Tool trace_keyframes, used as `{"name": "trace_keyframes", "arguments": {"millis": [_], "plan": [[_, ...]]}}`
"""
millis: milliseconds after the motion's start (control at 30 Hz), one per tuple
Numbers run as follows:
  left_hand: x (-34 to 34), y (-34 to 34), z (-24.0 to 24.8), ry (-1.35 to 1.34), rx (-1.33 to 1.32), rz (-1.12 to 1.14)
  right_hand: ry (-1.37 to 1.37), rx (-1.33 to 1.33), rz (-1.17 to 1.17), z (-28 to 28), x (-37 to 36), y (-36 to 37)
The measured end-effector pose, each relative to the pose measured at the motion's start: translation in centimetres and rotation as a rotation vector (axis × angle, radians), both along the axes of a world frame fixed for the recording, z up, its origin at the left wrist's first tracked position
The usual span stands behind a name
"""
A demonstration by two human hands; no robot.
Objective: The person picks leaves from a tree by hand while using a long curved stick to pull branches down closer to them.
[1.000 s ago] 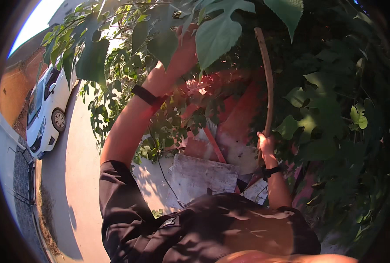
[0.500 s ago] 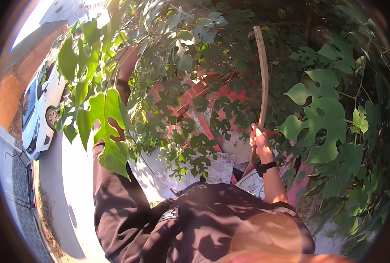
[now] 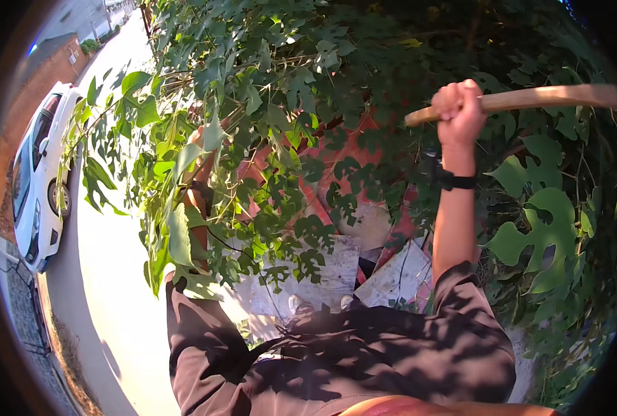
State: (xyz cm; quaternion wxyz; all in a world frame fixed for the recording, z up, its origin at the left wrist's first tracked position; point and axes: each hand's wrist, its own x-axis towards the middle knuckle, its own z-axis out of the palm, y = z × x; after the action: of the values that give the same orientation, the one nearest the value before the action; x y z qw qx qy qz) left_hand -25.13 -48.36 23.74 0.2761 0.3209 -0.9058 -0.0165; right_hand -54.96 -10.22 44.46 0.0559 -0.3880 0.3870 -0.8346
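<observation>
My right hand [image 3: 457,107] is raised at the upper right, fingers closed around a slightly curved wooden stick [image 3: 530,99]. A short end of the stick juts out left of the fist. Its longer part runs right, almost level, its far end blurred against dark foliage. On the left, my left arm reaches up into the leafy branches [image 3: 177,163]. Leaves cover most of my left hand [image 3: 206,134], so its fingers and anything in them cannot be made out. Both wrists wear dark bands.
Reddish boards [image 3: 346,149] and pale, worn panels [image 3: 308,267] lie beneath the leaves, with my shoes [image 3: 298,305] beside them. Large lobed leaves [image 3: 541,236] hang on the right. A white car [image 3: 41,180] stands on the sunlit pavement [image 3: 107,277] at left, near a brick wall.
My right hand has risen, and the stick has swung from upright to nearly level, pointing right. The branches around my left arm have shifted, and the whole view has moved a little.
</observation>
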Motion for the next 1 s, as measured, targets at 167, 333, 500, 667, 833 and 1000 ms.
{"name": "trace_keyframes", "arguments": {"millis": [167, 333, 500, 667, 833, 1000], "plan": [[-4.7, 0.0, 0.9, 0.033, -0.045, -0.118, -0.700, 0.980, -0.040, -31.6, 2.1, -3.9], [-1.2, -1.0, -1.0, -0.014, -0.013, -0.120, -0.784, 0.948, 0.081, -30.1, 6.0, -2.5], [-5.2, 0.8, -0.9, 0.058, -0.059, -0.265, -0.739, 0.807, 0.306, -27.9, 2.0, -2.4], [-0.1, -5.1, -4.6, 0.505, 0.262, -0.366, -0.369, 0.680, -0.085, -18.5, 3.4, -11.5], [-3.2, 2.3, -4.2, 0.029, 0.128, -0.109, 0.059, 0.249, -0.132, 4.5, -0.5, -8.3], [-5.0, 2.8, -2.0, 0.014, 0.195, -0.036, 0.247, -0.072, -0.230, 14.2, 2.9, -1.1]]}}
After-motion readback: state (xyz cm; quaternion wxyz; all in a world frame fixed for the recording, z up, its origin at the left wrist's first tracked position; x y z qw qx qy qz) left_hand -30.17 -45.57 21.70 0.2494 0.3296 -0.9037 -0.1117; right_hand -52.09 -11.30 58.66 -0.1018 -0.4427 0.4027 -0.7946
